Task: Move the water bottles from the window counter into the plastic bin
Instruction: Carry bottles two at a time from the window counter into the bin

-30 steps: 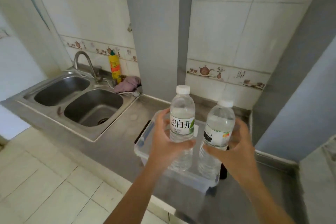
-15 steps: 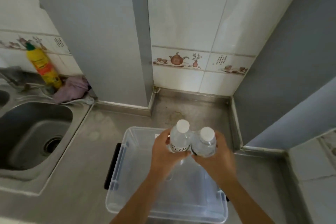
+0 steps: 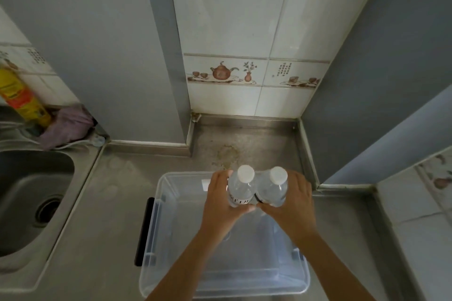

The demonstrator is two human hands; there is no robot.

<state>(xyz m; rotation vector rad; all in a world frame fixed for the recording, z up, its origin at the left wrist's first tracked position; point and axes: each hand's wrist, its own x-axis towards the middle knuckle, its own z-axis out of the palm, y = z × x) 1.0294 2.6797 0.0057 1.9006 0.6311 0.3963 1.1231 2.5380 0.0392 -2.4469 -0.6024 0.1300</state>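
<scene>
Two clear water bottles with white caps stand upright side by side over the far half of a clear plastic bin (image 3: 156, 247). My left hand (image 3: 220, 203) grips the left bottle (image 3: 241, 190), which has a white label with black print. My right hand (image 3: 293, 205) grips the right bottle (image 3: 274, 188). The bottles touch each other. Their lower parts are hidden by my hands, so I cannot tell whether they rest on the bin's floor. The bin has a black handle (image 3: 144, 232) on its left end and holds nothing else.
The bin sits on a steel counter (image 3: 105, 215) in a corner with tiled and grey walls. A steel sink (image 3: 29, 200) lies to the left. Behind it stand a yellow bottle (image 3: 22, 98) and a purple cloth (image 3: 68, 127).
The view has swung from the sink side to straight above the bin. Both bottles, held high a second ago, have come down together into the bin's far half.
</scene>
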